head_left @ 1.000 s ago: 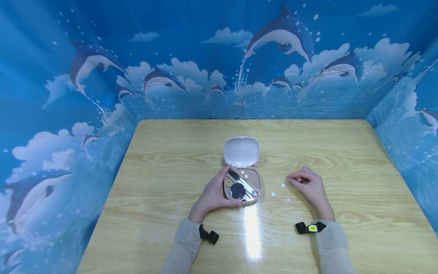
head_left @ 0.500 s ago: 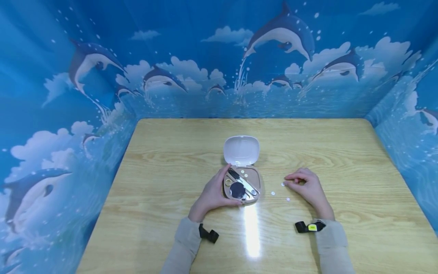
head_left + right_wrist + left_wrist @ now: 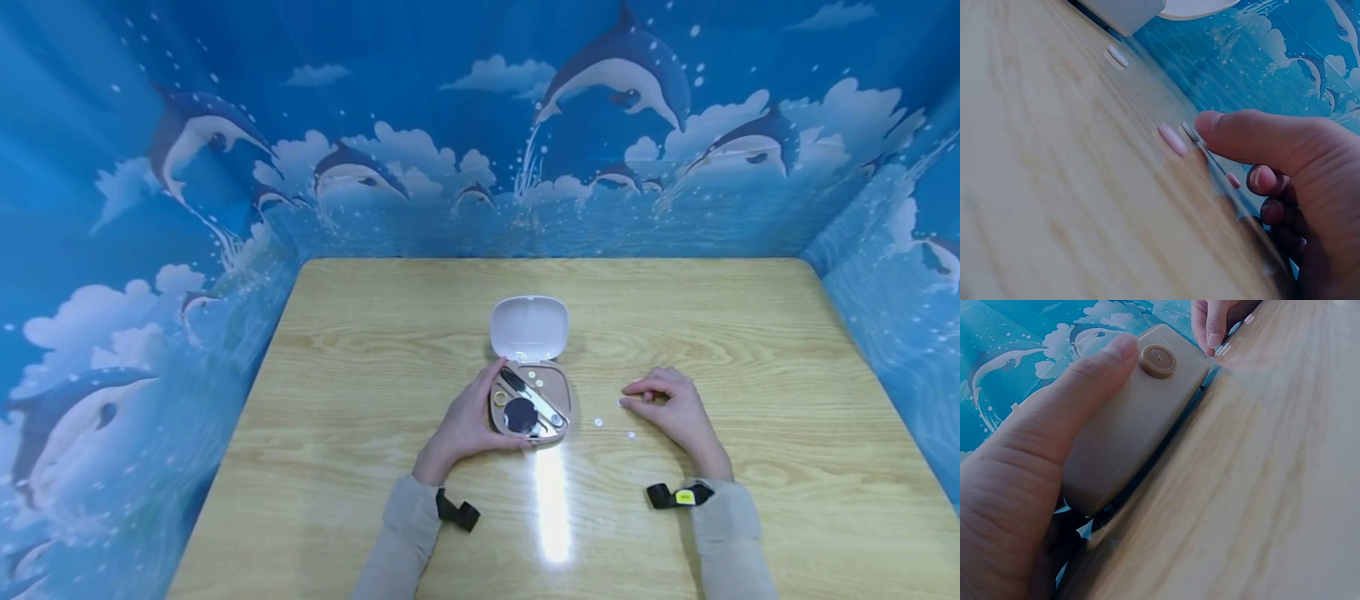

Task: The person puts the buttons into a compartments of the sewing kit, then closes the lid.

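My left hand grips the left side of an open sewing case, thumb at the front and fingers at the back. In the left wrist view its thumb lies beside a round beige catch on the case wall. To the right, my right hand pinches at a small white button on the table, thumb tip against it; the index fingertip is hidden in the right wrist view. Another pinkish button shows near the curled fingers; whether they hold it I cannot tell. Two buttons lie in the case's right compartment.
Between case and right hand lie a white button and a pink button. The case's white lid stands open at the back. Inside are a black disc, a gold ring and a slender black-and-silver tool.
My right hand has moved slightly left, so its thumb and index finger have come from beside the white button onto it. The left hand and the case stay in place.
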`<act>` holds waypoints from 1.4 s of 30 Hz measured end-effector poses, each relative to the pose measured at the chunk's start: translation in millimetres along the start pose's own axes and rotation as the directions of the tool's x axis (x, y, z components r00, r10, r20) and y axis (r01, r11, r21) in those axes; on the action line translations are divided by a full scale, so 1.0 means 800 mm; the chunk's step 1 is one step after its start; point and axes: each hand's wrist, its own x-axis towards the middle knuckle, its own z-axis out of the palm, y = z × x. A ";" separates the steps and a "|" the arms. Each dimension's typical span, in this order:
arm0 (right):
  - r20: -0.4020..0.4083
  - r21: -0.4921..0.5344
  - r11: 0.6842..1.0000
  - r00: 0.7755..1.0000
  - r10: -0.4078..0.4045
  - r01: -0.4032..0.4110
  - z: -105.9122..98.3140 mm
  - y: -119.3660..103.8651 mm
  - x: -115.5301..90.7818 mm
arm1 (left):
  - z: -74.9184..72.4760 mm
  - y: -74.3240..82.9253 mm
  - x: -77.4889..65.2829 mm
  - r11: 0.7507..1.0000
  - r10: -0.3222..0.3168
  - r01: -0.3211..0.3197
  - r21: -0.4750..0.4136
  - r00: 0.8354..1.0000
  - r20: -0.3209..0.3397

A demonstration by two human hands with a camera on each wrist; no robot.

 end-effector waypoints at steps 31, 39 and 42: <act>0.006 -0.040 0.999 1.000 -0.028 0.029 0.000 -0.003 0.000 | -0.001 0.000 0.002 1.000 0.019 -0.019 0.008 1.000 -0.004; -0.011 -0.056 0.998 1.000 -0.015 0.015 0.001 -0.003 0.001 | -0.001 0.000 0.002 1.000 0.008 -0.008 0.014 1.000 -0.003; -0.025 -0.061 0.998 1.000 -0.018 0.016 0.001 -0.003 0.000 | 0.000 -0.001 0.001 1.000 0.013 -0.013 0.018 1.000 -0.002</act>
